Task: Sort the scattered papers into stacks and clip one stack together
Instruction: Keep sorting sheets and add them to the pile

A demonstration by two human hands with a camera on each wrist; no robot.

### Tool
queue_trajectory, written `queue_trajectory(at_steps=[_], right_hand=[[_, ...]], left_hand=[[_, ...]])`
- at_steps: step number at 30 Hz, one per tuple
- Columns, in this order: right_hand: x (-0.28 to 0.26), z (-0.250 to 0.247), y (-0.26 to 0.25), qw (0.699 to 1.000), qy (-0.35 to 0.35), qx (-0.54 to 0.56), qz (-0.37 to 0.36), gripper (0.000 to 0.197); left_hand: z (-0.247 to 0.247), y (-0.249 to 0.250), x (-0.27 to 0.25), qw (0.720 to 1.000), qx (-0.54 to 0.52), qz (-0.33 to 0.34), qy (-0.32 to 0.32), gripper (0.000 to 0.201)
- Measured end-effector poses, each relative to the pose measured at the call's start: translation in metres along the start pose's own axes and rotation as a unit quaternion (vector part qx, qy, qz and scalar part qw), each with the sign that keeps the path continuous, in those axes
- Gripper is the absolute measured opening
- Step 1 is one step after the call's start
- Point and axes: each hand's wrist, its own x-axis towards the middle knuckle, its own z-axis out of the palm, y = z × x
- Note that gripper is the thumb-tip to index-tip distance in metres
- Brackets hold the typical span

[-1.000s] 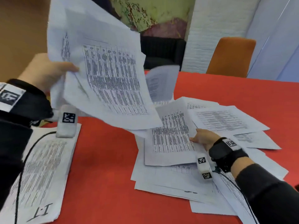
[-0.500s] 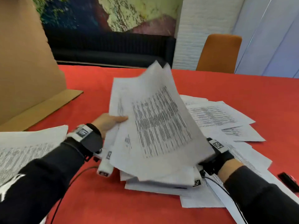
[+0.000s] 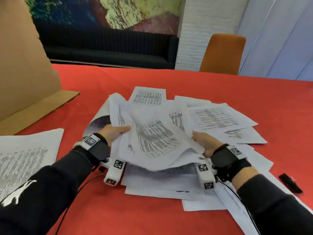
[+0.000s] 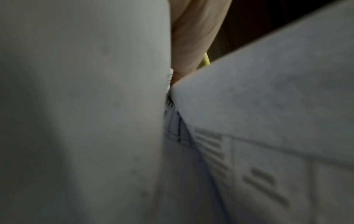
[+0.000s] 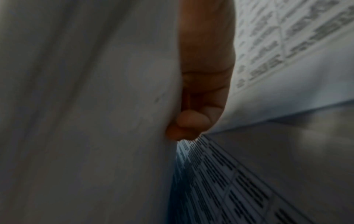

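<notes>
You have a loose bundle of printed sheets (image 3: 152, 138) lifted just above the scattered pile (image 3: 169, 187) in the middle of the red table (image 3: 105, 209), and it sags and buckles between your hands, its top page covered in dense rows of black text and curling up at the far edge. Your left hand (image 3: 113, 134) grips the bundle's left edge, thumb laid over the top page and the other fingers hidden underneath. Your right hand (image 3: 205, 144) holds the right edge, thumb on top; from the right wrist camera 1 curled fingertip (image 5: 188, 121) presses against the paper's underside. The left wrist view is almost wholly filled with blurred paper, with only a sliver of finger (image 4: 193, 39) showing. The pile below is fanned out unevenly, pages overlapping at different angles, some reaching toward the far right. A separate squared stack (image 3: 27, 160) lies well apart at your left, by your dark sleeve (image 3: 50, 189). A black clip-like object (image 3: 290, 183) sits on paper at the right edge, too blurred to name for certain. A brown cardboard panel (image 3: 22, 68) stands at the far left, an orange chair (image 3: 223, 53) behind the table, and a dark sofa (image 3: 108, 48) against the wall.
</notes>
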Motion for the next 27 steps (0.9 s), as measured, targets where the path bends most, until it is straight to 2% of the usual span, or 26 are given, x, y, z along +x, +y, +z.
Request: queue_trajectory(at_steps=[2,4,7,11,13,14,15,16,19,21,23,25,27], right_hand=[[0.001,-0.006,0.007,1.0,0.012,0.027,0.004,0.015],[-0.002,-0.019,0.009,0.997,0.018,0.064,0.023,0.014],[-0.004,-0.03,0.011,0.995,0.031,0.08,0.053,0.016],[-0.009,-0.012,0.016,0.995,-0.005,0.093,0.04,0.034],[-0.011,-0.001,0.015,0.994,-0.014,0.098,0.036,0.03],[-0.009,0.001,0.017,0.994,-0.008,0.104,0.04,0.036],[-0.008,0.003,0.019,0.993,-0.003,0.109,0.048,0.03],[-0.008,0.003,0.021,0.993,-0.004,0.106,0.05,0.021],[-0.008,0.0,0.024,0.994,0.008,0.095,0.057,0.022],[-0.011,-0.002,0.024,0.994,0.017,0.094,0.045,0.018],[-0.013,-0.005,0.022,0.992,0.019,0.118,0.041,0.028],[-0.013,-0.005,0.016,0.991,-0.006,0.129,0.035,0.035],[-0.019,0.002,0.007,0.995,-0.032,0.086,0.029,0.046]], left_hand=[[-0.012,-0.003,0.004,0.999,0.027,0.006,0.032,0.026],[-0.024,-0.001,0.004,0.999,0.04,0.013,0.034,0.03],[-0.021,0.004,-0.006,0.997,0.029,0.069,0.004,0.032],[0.012,0.031,-0.022,0.983,-0.062,0.139,-0.103,0.037],[0.026,0.048,-0.024,0.973,-0.103,0.169,-0.115,0.028],[0.029,0.054,-0.025,0.973,-0.116,0.166,-0.112,0.025],[0.031,0.056,-0.021,0.975,-0.119,0.154,-0.105,0.023],[0.032,0.054,-0.019,0.981,-0.103,0.135,-0.099,0.023],[0.017,0.026,0.003,0.996,0.049,0.069,-0.007,0.034],[0.002,0.008,0.015,0.977,0.198,0.049,0.066,0.042],[-0.005,-0.002,0.019,0.945,0.305,0.054,0.107,0.033],[-0.003,-0.009,0.023,0.929,0.345,0.061,0.121,0.029],[0.006,-0.013,0.022,0.948,0.289,0.077,0.109,0.032]])
